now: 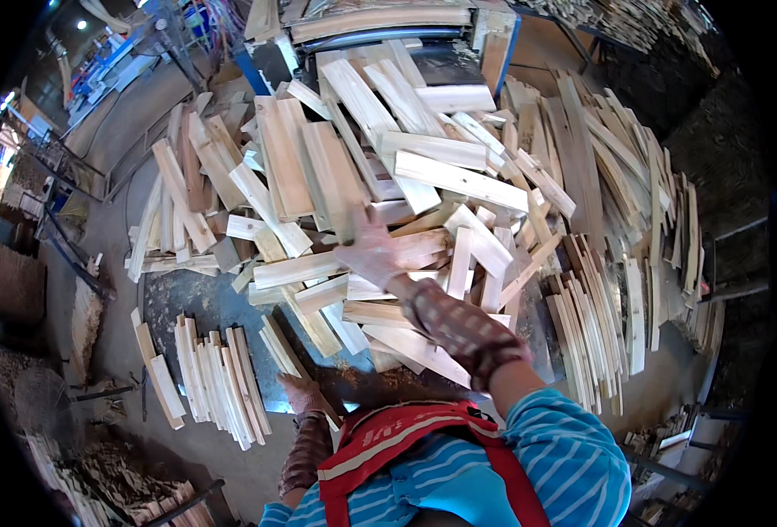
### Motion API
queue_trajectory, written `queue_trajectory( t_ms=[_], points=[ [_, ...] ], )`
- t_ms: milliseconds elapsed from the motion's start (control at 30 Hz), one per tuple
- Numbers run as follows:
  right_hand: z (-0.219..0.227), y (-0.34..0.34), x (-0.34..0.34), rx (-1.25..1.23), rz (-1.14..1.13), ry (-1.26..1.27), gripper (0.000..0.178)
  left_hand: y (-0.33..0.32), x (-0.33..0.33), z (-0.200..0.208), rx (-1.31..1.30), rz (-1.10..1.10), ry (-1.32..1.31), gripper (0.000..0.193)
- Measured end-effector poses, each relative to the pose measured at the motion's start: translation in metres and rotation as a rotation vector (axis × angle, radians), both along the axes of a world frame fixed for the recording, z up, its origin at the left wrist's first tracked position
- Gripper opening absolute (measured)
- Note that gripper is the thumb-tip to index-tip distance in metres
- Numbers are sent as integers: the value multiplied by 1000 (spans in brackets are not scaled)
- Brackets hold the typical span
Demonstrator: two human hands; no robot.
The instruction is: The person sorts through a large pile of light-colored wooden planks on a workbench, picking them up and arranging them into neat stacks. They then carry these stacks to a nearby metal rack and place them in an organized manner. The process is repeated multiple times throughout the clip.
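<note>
We seem to be picking through wooden slats [463, 182] heaped on the counter [178, 294]. Our right hand [371, 248] spreads its blurred fingers over them; our left hand [302, 393] meets narrow strips [280, 346], grip unclear. Next calls for grasping one slat.

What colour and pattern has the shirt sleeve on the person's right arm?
The shirt sleeve is bright blue with pale stripes, best seen in the head view.

Person's hands: two, one left hand [301, 393], one right hand [373, 248]. Patterned sleeves [463, 325]: two. Red apron [397, 432]: one. Desk [178, 292]: one. Wooden boards [459, 182]: several dozen at least; overlap prevents exact count.
</note>
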State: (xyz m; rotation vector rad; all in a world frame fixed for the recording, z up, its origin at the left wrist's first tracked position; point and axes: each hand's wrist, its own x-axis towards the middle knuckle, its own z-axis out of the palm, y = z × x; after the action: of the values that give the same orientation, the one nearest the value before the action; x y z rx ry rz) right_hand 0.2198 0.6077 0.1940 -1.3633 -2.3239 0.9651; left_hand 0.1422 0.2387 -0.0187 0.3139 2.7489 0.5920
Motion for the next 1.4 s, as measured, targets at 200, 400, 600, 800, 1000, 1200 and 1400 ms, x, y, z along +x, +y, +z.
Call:
queue_trajectory(
  t_ms=[200,400,600,800,1000,1200,1400],
  points=[
    [37,-25,164,-177,62,459,86,51,-36,47,54,-33,584,86],
    [3,-59,326,127,-279,319,89,212,-133,147,371,-518,692,82],
    [-31,-85,515,254,-823,63,77,393,-154,200,-289,-399,429,89],
    [-65,-92,701,96,-920,-507,70,421,-124,205,-112,-283,279,93],
    [-88,-37,831,105,-765,-862,53,421,-120,199,172,-244,-172,64],
    [-132,56,766,69,-710,-411,38,347,-151,227,441,-677,-38,48],
    [-83,124,540,202,-169,216,39,311,-10,225,1074,-351,-669,35]
  ],
)
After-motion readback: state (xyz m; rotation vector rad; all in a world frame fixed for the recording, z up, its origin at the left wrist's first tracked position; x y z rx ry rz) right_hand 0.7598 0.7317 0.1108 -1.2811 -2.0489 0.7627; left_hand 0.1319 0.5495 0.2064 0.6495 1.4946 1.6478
